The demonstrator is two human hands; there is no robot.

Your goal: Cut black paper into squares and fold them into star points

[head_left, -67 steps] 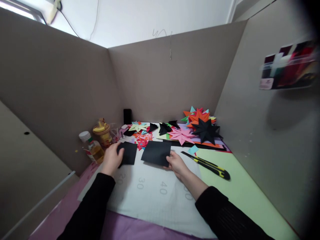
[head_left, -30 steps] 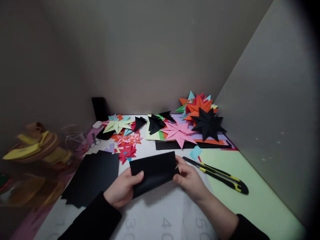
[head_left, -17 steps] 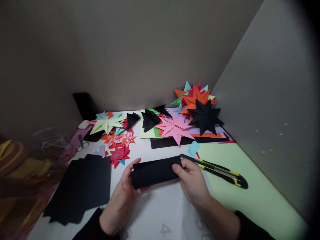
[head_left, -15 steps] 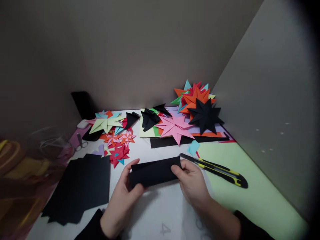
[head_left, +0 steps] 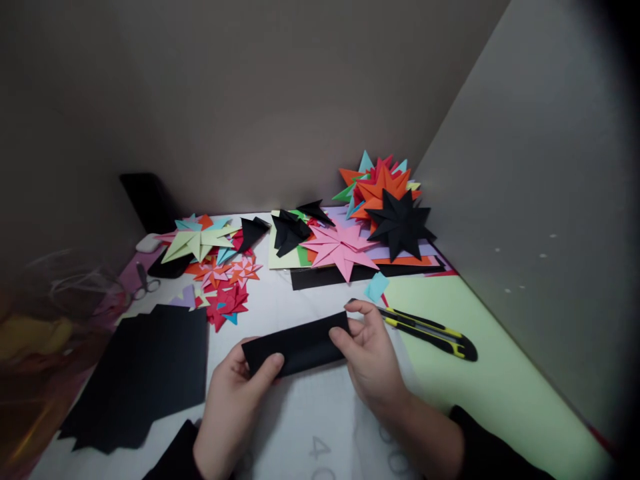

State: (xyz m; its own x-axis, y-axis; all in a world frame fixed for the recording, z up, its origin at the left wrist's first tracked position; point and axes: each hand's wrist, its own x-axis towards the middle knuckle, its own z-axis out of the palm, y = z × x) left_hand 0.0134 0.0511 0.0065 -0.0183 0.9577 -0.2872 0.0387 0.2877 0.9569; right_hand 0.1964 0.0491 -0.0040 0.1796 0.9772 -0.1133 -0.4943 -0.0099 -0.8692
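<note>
A folded strip of black paper (head_left: 300, 345) is held up above the white table surface, tilted with its right end higher. My left hand (head_left: 239, 393) grips its left end, thumb on the front face and fingers behind. At the right end my right hand (head_left: 373, 357) pinches the strip between thumb and fingers, the index finger raised above the corner. A black and yellow cutter (head_left: 430, 332) lies just beyond my right hand. Sheets of black paper (head_left: 145, 373) lie stacked at the left.
Pink (head_left: 343, 245) and black (head_left: 401, 225) paper stars lie on coloured sheets at the back. Smaller folded pieces (head_left: 227, 303), scissors (head_left: 145, 283) and a dark phone-like object (head_left: 145, 200) are back left. A pale green sheet (head_left: 485, 373) covers the right side.
The strip's two edges now lie together where a gap showed at its left end. My left thumb presses its face, and my right index finger has lifted. The view has shifted slightly.
</note>
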